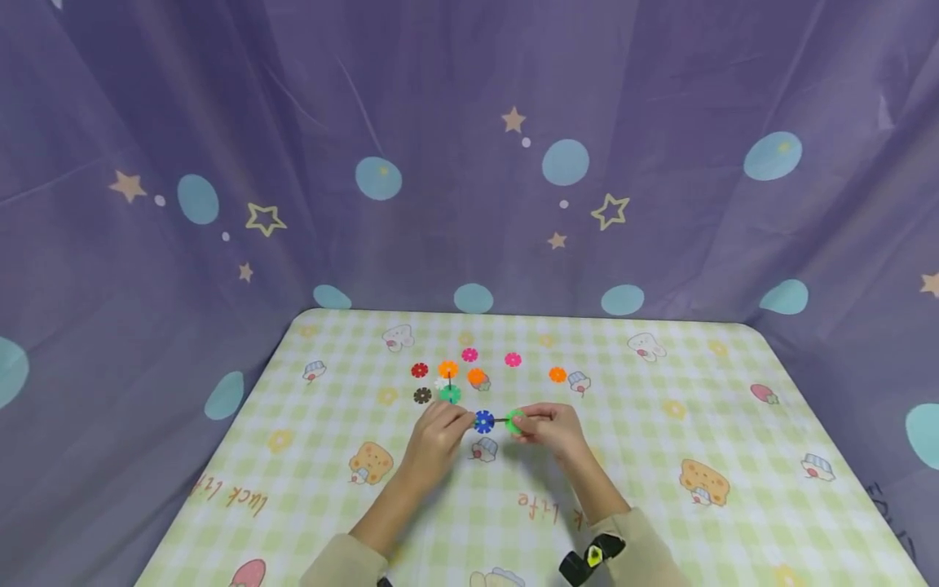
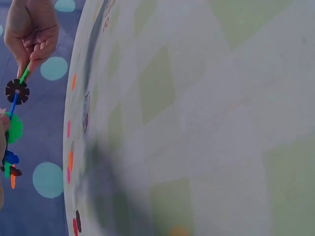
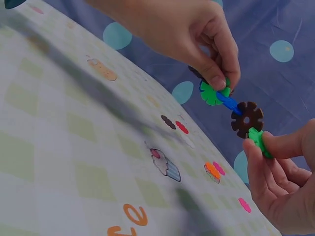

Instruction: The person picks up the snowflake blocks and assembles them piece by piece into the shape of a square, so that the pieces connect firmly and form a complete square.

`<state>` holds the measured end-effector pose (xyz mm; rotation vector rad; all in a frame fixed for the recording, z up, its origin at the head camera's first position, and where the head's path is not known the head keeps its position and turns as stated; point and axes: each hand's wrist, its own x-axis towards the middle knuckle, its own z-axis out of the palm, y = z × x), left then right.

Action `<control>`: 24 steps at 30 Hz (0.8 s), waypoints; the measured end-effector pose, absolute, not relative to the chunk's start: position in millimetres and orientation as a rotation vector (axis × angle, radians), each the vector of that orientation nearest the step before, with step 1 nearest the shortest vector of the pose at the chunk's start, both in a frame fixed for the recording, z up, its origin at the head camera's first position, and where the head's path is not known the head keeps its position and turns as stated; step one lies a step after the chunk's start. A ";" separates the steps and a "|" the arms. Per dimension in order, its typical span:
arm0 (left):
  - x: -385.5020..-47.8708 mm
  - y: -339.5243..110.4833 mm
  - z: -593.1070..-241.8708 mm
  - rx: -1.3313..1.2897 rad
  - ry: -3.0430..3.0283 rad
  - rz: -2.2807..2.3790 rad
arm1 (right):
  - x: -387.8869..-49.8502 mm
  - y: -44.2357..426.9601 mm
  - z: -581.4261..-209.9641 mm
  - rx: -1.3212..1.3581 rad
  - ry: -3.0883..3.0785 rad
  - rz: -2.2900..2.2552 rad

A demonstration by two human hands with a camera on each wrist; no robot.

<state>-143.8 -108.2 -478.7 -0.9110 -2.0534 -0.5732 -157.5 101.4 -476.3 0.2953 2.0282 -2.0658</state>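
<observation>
A chain of slotted snowflake discs is held up between both hands above the table. My left hand (image 1: pixel 434 439) pinches it beside a blue disc (image 1: pixel 483 421); in the right wrist view its fingertips cover part of a green disc (image 3: pixel 210 93). My right hand (image 1: pixel 553 428) pinches the light green disc (image 1: pixel 515 421) at the other end between thumb and fingers. Between that disc and the blue one sits a dark brown disc (image 3: pixel 247 119), slotted into both. Past my left hand, a green disc (image 1: pixel 451 395) and an orange disc (image 1: pixel 448 369) appear to continue the chain.
Loose discs lie on the checked tablecloth (image 1: pixel 623 522) beyond my hands: red (image 1: pixel 419 370), dark brown (image 1: pixel 422 395), white (image 1: pixel 440 383), two pink (image 1: pixel 469 355) and two orange (image 1: pixel 557 374). A purple curtain (image 1: pixel 455 98) hangs behind the table.
</observation>
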 end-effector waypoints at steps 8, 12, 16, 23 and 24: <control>-138.5 -102.4 -485.1 -0.906 -2.087 -0.634 | -158.2 99.3 -479.9 0.323 2.102 -2.030; -138.5 -101.6 -490.2 -0.938 -2.042 -0.670 | -158.3 101.8 -479.9 0.266 2.117 -1.996; -138.9 -98.7 -493.3 -0.964 -1.999 -0.670 | -160.4 106.9 -476.4 0.200 2.149 -1.950; -136.9 -94.0 -497.0 -1.014 -1.959 -0.650 | -163.7 116.6 -473.6 0.104 2.206 -1.849; -136.4 -94.1 -497.2 -1.015 -1.961 -0.648 | -163.6 117.6 -473.3 0.080 2.208 -1.835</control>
